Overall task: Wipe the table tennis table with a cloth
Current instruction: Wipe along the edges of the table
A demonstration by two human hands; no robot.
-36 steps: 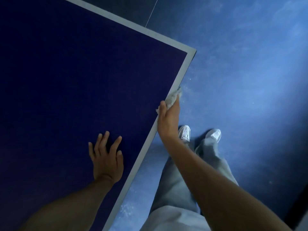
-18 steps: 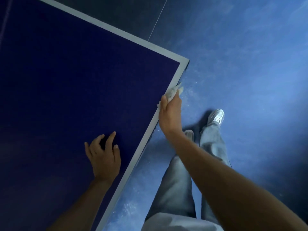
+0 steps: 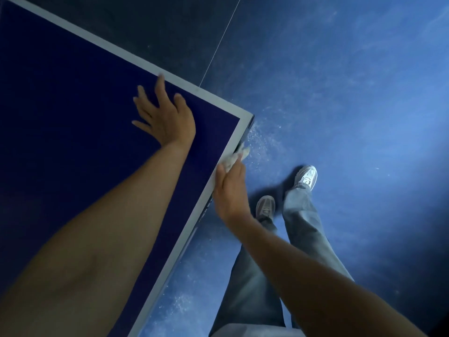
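The dark blue table tennis table (image 3: 73,142) with its white border fills the left of the head view, its corner at the centre. My right hand (image 3: 229,190) holds a crumpled whitish cloth (image 3: 237,158) against the table's side edge, just below that corner; most of the cloth is hidden under the fingers. My left hand (image 3: 164,115) lies flat on the tabletop with fingers spread, near the far white line and close to the corner.
The blue floor (image 3: 352,117) to the right shows pale dusty streaks beside the table. My legs in grey trousers (image 3: 301,229) and light sneakers (image 3: 306,177) stand next to the table's side edge. A thin white line (image 3: 218,45) crosses the darker floor beyond.
My left hand has slid forward across the tabletop toward the corner. My right hand has moved the cloth further along the side edge toward the corner, and I have stepped forward.
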